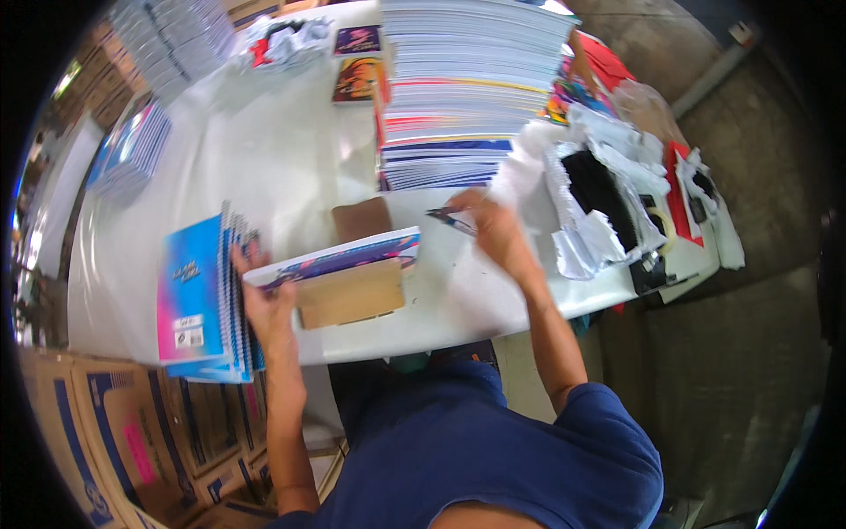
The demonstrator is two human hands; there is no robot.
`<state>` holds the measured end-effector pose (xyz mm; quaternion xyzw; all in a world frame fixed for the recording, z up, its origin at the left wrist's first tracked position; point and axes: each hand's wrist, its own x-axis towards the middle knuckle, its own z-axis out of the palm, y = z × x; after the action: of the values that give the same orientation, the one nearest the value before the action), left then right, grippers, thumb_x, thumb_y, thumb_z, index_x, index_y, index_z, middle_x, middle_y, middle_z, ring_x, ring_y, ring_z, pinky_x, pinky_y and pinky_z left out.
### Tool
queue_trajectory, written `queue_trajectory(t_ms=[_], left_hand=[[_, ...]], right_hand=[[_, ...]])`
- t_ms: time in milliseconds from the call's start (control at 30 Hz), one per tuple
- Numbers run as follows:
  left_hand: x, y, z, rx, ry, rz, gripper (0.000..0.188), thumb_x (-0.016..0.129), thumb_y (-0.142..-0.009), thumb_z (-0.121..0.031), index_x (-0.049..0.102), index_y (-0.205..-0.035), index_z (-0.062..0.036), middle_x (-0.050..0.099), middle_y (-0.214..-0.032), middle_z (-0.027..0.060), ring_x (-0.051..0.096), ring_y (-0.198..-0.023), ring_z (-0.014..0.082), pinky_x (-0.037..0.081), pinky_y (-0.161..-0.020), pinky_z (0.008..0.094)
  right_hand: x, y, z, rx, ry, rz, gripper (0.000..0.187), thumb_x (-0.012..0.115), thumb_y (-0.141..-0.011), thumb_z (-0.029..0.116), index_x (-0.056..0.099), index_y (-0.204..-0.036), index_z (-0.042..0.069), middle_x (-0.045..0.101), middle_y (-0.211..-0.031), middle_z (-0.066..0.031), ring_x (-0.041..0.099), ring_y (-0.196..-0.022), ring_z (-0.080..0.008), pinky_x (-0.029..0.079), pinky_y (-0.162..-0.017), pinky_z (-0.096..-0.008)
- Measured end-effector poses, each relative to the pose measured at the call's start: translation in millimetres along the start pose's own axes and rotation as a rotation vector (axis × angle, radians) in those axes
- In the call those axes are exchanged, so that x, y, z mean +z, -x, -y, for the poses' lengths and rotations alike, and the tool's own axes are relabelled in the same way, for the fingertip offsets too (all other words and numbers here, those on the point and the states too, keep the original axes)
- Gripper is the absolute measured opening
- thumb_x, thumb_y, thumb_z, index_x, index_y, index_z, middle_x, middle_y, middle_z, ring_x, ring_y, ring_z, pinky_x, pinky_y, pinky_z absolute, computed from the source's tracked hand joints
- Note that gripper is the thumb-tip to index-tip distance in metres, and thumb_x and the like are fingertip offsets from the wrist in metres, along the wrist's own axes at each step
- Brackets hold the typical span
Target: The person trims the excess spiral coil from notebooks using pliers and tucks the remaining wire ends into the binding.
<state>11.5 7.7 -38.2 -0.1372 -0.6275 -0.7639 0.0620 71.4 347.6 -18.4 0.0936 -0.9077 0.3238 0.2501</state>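
Notebook (344, 253) is in my left hand (263, 295), over the near middle of the white table (251, 167), its edge toward my camera and its right end slanting away to the far side. I have the left fingers clamped on its left end, the thumb on the near side and the others around behind. A tan panel (352, 298) shows directly below the notebook's edge; from here I can't tell whether the two are joined, or whether either one touches the table.

My right hand (495, 231) is to the right of the notebook, apart from it, with the fingers closed on a dark hand tool (451, 220) whose tip points left. Blur keeps me from telling how each finger sits on it.

Just left of my left hand I have a pile of blue and pink spiral notebooks (196, 286), coils toward the hand. A brown piece (359, 219) lies just beyond the notebook. On the far side rises a tall stack of books (476, 97), with crumpled white wrapping (575, 231) around something black to its right, near a roll of tape (667, 231). Far left, I see another blue stack (132, 150).
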Motion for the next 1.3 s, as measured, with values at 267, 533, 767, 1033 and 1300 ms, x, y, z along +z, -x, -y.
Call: queue_trajectory(t_ms=[267, 533, 767, 1033, 1300], left_hand=[[7.6, 2.0, -38.7, 0.175, -0.075, -0.064, 0.086, 0.066, -0.090, -0.026, 0.012, -0.152, -0.0043, 0.024, -0.155, 0.0172, 0.025, -0.142, 0.0322, 0.021, -0.114, 0.0413], [16.5, 7.3, -73.0, 0.167, -0.182, -0.140, 0.071, 0.057, -0.094, -0.010, 0.017, -0.151, -0.0025, 0.026, -0.155, 0.0164, 0.025, -0.143, 0.0307, 0.020, -0.115, 0.0431], [19.6, 3.7, -85.0, 0.272, -0.253, -0.139, 0.062, 0.054, -0.094, -0.003, 0.026, -0.149, -0.0015, 0.030, -0.154, 0.0140, 0.028, -0.142, 0.0292, 0.022, -0.115, 0.0424], [67.5, -11.2, -98.1, 0.544, -0.948, 0.216, 0.064, 0.069, -0.085, -0.021, 0.043, -0.142, -0.0050, 0.035, -0.150, 0.0167, 0.027, -0.141, 0.0365, 0.021, -0.113, 0.0508], [121.7, -25.7, -72.5, 0.445, -1.212, 0.564, 0.052, 0.066, -0.083, -0.033, 0.056, -0.130, -0.0115, 0.054, -0.135, 0.0075, 0.048, -0.124, 0.0332, 0.034, -0.104, 0.0538]], right_hand=[[-105.2, 18.9, -161.4, 0.463, 1.121, -0.065, 0.015, 0.067, -0.077, 0.015, 0.062, -0.084, 0.003, 0.065, -0.092, -0.0195, 0.065, -0.085, -0.0370, 0.051, -0.074, -0.0487], [-119.5, 2.6, -155.0, 0.569, 1.025, -0.043, 0.016, 0.069, -0.076, 0.019, 0.063, -0.081, 0.005, 0.067, -0.087, -0.0159, 0.066, -0.083, -0.0355, 0.052, -0.072, -0.0469], [-148.1, -5.0, -141.1, 0.489, 0.987, -0.112, 0.014, 0.066, -0.082, 0.016, 0.062, -0.081, 0.003, 0.065, -0.086, -0.0158, 0.065, -0.081, -0.0347, 0.049, -0.069, -0.0469], [-124.5, -35.6, -8.0, 0.110, 0.524, -0.202, 0.025, 0.062, -0.082, -0.001, 0.070, -0.104, 0.007, 0.064, -0.094, -0.0128, 0.064, -0.081, -0.0319, 0.052, -0.071, -0.0413], [-38.1, -35.6, 67.6, 0.184, -0.397, 0.135, 0.017, 0.069, -0.082, -0.001, 0.071, -0.099, 0.002, 0.064, -0.092, -0.0068, 0.058, -0.081, -0.0133, 0.048, -0.068, -0.0268]])
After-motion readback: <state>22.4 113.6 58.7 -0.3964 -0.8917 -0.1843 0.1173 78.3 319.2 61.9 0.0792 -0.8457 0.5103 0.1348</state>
